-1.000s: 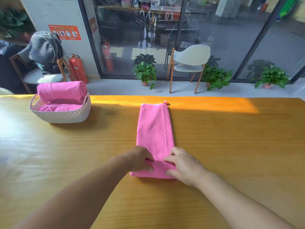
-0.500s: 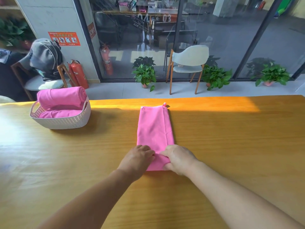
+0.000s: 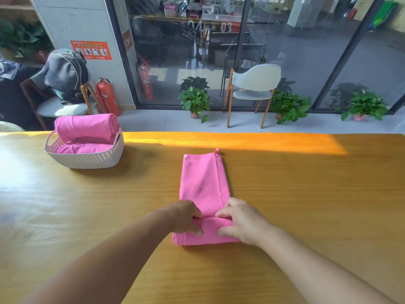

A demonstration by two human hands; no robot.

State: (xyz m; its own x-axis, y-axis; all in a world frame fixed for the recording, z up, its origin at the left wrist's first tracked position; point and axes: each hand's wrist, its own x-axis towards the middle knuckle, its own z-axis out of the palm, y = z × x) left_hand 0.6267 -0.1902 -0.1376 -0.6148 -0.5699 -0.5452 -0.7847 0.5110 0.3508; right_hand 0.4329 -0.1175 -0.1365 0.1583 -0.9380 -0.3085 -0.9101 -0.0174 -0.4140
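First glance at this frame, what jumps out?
The pink towel lies flat mid-table, its near end turned over and pinched by the left hand and right hand. Next, at the far left of the wooden table, a white basket holds rolled pink towels.

Two bare forearms, seen from the near left and near right corners, uncovered all the way to the wrists. Left hand [image 3: 186,217] and right hand [image 3: 241,222] bare too, with short, plain nails on the thumbs.
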